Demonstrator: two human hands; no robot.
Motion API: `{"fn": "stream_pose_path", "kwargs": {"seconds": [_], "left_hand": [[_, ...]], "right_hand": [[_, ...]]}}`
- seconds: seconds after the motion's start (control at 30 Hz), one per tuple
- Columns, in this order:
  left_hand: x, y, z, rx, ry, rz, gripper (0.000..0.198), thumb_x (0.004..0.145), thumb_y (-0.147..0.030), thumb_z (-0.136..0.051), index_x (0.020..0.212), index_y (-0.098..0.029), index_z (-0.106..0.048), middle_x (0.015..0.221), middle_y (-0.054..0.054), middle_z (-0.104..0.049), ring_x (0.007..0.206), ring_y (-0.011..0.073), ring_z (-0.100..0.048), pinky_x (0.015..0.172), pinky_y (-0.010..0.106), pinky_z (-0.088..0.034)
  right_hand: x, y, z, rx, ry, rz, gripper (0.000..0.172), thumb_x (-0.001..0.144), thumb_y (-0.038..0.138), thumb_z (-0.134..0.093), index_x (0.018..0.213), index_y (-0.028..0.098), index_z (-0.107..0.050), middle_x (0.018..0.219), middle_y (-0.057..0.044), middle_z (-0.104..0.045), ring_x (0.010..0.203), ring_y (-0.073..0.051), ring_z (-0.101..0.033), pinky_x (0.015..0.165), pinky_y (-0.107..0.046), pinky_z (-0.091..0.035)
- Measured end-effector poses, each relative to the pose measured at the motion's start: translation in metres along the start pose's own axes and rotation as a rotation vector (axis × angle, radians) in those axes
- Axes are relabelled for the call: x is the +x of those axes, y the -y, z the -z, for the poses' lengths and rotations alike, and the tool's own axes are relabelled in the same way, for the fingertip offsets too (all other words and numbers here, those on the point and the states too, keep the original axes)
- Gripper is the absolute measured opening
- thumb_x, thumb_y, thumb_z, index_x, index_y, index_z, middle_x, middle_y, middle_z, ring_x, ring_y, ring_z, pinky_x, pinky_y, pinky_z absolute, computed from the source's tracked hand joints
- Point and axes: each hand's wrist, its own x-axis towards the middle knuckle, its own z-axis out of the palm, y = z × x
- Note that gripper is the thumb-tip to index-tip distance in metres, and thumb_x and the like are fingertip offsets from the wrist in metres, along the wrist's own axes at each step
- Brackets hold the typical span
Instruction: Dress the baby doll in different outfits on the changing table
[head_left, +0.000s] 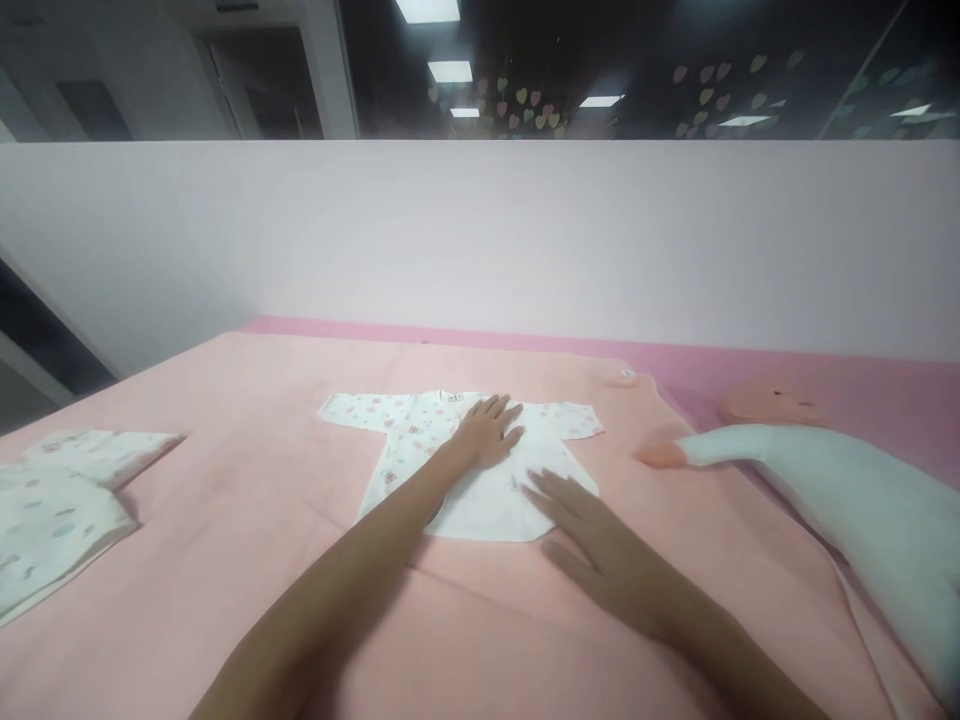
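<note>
A white baby shirt (487, 510) with small printed figures lies spread out on a pink blanket (247, 580), its sleeves stretched to both sides and its neck label facing away from me. Flat on its upper middle rests my left hand (486, 432), fingers apart. My right hand (589, 535) is over the shirt's lower right part, fingers extended and slightly spread; whether it touches the cloth I cannot tell. Neither hand grasps anything. My left forearm hides part of the shirt's lower left side.
Printed white baby clothing (60, 510) lies at the left edge. On the right is a pale stuffed toy (840, 490) with an orange tip, beside a pinkish-orange item (776, 402). A white wall (480, 240) rises behind the pink surface, with dark glass above it.
</note>
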Motion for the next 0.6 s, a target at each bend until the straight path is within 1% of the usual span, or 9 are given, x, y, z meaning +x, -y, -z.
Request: {"fn": "stream_pose_path", "kwargs": {"seconds": [0.07, 0.13, 0.27, 0.33, 0.37, 0.4, 0.47, 0.53, 0.6], "left_hand": [[0.002, -0.001, -0.001, 0.032, 0.032, 0.016, 0.068, 0.106, -0.061, -0.022, 0.164, -0.027, -0.030, 0.174, 0.005, -0.015, 0.162, 0.0292, -0.010, 0.130, 0.052, -0.010], [0.003, -0.003, -0.001, 0.054, 0.028, 0.004, 0.068, 0.105, -0.061, -0.022, 0.164, -0.028, -0.030, 0.174, 0.005, -0.015, 0.161, 0.0291, -0.011, 0.131, 0.052, -0.009], [-0.004, -0.003, 0.012, 0.105, -0.148, 0.015, 0.063, 0.103, -0.060, -0.035, 0.157, -0.028, -0.038, 0.173, 0.006, -0.021, 0.156, 0.0309, -0.028, 0.128, 0.051, -0.019], [-0.011, 0.001, 0.026, 0.159, -0.234, 0.136, 0.059, 0.101, -0.058, -0.042, 0.148, -0.022, -0.047, 0.166, 0.012, -0.035, 0.148, 0.0311, -0.040, 0.123, 0.049, -0.029], [-0.016, 0.004, 0.034, 0.192, -0.232, 0.217, 0.058, 0.100, -0.057, -0.045, 0.143, -0.019, -0.050, 0.160, 0.015, -0.043, 0.144, 0.0318, -0.044, 0.120, 0.048, -0.032], [-0.020, 0.007, 0.041, 0.223, -0.203, 0.295, 0.058, 0.097, -0.058, -0.048, 0.137, -0.016, -0.053, 0.153, 0.018, -0.050, 0.140, 0.0335, -0.047, 0.117, 0.049, -0.034], [-0.028, 0.014, 0.055, 0.258, -0.102, 0.405, 0.059, 0.092, -0.059, -0.054, 0.128, -0.013, -0.058, 0.137, 0.021, -0.061, 0.131, 0.0379, -0.054, 0.110, 0.053, -0.039], [-0.034, 0.020, 0.065, 0.251, -0.014, 0.447, 0.052, 0.088, -0.056, -0.058, 0.116, -0.013, -0.064, 0.119, 0.021, -0.070, 0.115, 0.0385, -0.064, 0.101, 0.053, -0.045], [-0.036, 0.022, 0.070, 0.238, 0.047, 0.449, 0.037, 0.084, -0.047, -0.059, 0.100, -0.014, -0.070, 0.101, 0.017, -0.075, 0.098, 0.0347, -0.070, 0.093, 0.049, -0.050]], "right_hand": [[-0.002, 0.002, -0.003, 0.004, 0.096, 0.018, 0.065, 0.108, 0.049, -0.039, 0.166, 0.045, -0.010, 0.172, 0.006, -0.020, 0.159, -0.028, -0.020, 0.128, -0.057, -0.026], [-0.003, -0.001, -0.003, 0.005, 0.111, 0.012, 0.064, 0.109, 0.048, -0.038, 0.166, 0.044, -0.011, 0.172, 0.005, -0.022, 0.158, -0.028, -0.022, 0.127, -0.057, -0.027], [0.003, 0.005, 0.002, -0.029, -0.010, 0.034, 0.055, 0.108, 0.045, -0.041, 0.162, 0.041, -0.031, 0.164, -0.001, -0.041, 0.150, -0.029, -0.038, 0.121, -0.056, -0.036], [0.012, 0.021, 0.006, -0.019, -0.107, 0.040, 0.044, 0.108, 0.041, -0.041, 0.151, 0.034, -0.048, 0.149, -0.007, -0.056, 0.135, -0.027, -0.052, 0.110, -0.051, -0.045], [0.018, 0.033, 0.007, -0.007, -0.148, 0.034, 0.037, 0.108, 0.039, -0.041, 0.140, 0.029, -0.057, 0.137, -0.008, -0.063, 0.124, -0.026, -0.058, 0.103, -0.047, -0.049], [0.026, 0.046, 0.007, 0.006, -0.179, 0.025, 0.031, 0.107, 0.038, -0.042, 0.126, 0.026, -0.063, 0.122, -0.008, -0.068, 0.111, -0.024, -0.062, 0.096, -0.044, -0.050], [0.043, 0.074, 0.004, 0.030, -0.203, -0.015, 0.027, 0.106, 0.039, -0.044, 0.098, 0.022, -0.064, 0.095, -0.005, -0.068, 0.090, -0.022, -0.062, 0.085, -0.040, -0.049], [0.064, 0.098, -0.004, 0.059, -0.173, -0.093, 0.032, 0.104, 0.044, -0.049, 0.084, 0.022, -0.059, 0.083, -0.004, -0.065, 0.080, -0.021, -0.060, 0.077, -0.037, -0.047], [0.084, 0.113, -0.014, 0.090, -0.082, -0.203, 0.038, 0.101, 0.049, -0.052, 0.076, 0.021, -0.055, 0.078, -0.004, -0.064, 0.075, -0.021, -0.059, 0.068, -0.034, -0.043]]}}
